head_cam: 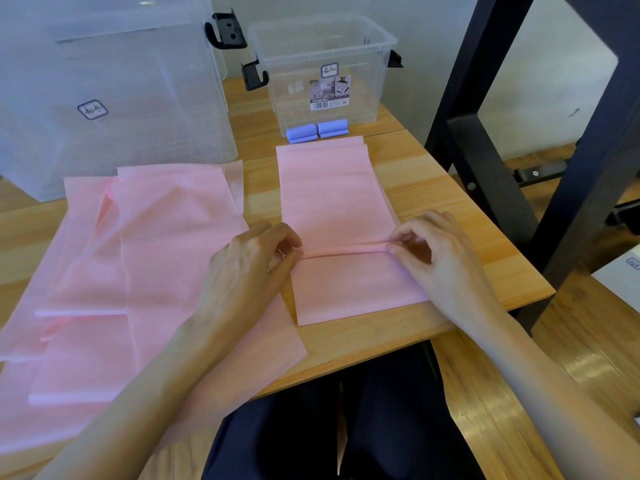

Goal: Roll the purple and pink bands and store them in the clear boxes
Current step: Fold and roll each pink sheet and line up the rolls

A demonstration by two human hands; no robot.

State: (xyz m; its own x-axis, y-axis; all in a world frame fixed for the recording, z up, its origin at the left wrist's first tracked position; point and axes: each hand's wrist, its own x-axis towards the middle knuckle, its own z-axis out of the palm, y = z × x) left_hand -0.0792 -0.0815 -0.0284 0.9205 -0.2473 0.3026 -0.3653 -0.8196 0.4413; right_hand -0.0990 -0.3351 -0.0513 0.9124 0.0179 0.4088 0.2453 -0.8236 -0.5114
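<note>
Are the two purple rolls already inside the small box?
No, both purple rolls lie on the table just in front of the small box, outside its wall.

Person seen from above: both forearms bare, no sleeves visible; dark navy trousers (363,427) on the lap.

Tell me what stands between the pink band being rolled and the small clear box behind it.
Two rolled purple bands lie on the table right in front of the small clear box, beyond the far end of the pink band. The box is open-topped, so they block only a slide, not a lift.
</note>
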